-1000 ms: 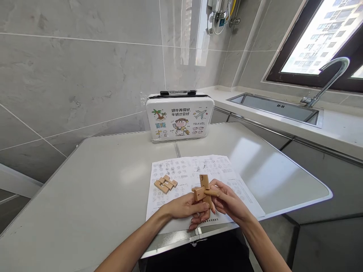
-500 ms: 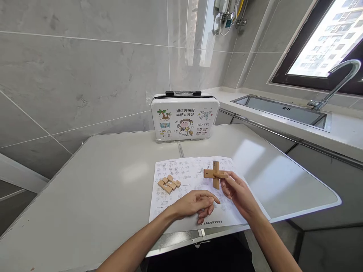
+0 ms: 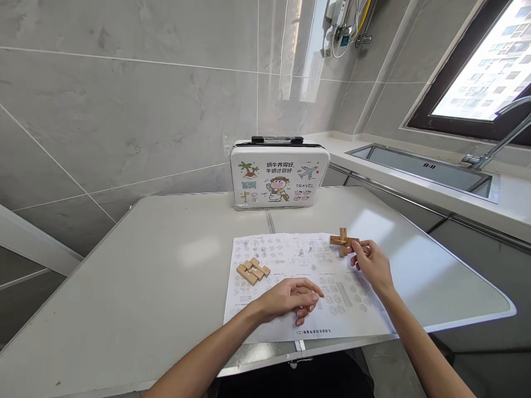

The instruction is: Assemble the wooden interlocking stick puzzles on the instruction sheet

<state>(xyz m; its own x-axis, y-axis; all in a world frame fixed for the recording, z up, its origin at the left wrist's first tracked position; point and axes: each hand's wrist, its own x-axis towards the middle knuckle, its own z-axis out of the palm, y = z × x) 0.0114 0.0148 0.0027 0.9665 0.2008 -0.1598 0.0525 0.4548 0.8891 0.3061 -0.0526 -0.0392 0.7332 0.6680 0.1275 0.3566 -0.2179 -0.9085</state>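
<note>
My right hand [image 3: 373,264] pinches one arm of a cross-shaped wooden burr puzzle [image 3: 343,241] made of interlocked bars, at the upper right edge of the printed sheet [image 3: 286,326]. Whether the cross touches the surface I cannot tell. Over the lower middle of the paper, my left hand [image 3: 292,300] lies with its fingers loosely bent and apart, holding nothing. Left of it, several notched wooden puzzle pieces [image 3: 253,271] sit side by side on the sheet, in a staggered group. Small line diagrams cover the paper.
A white case [image 3: 280,179] with cartoon prints and a black handle stands at the back of the white folding table [image 3: 174,309], near the tiled wall. To the right are a counter with a sink [image 3: 423,166] and a tap [image 3: 498,143].
My right hand has carried the wooden cross right and farther away, to the sheet's edge, and lowered it. My left hand stays about where it was. The view has turned slightly left.
</note>
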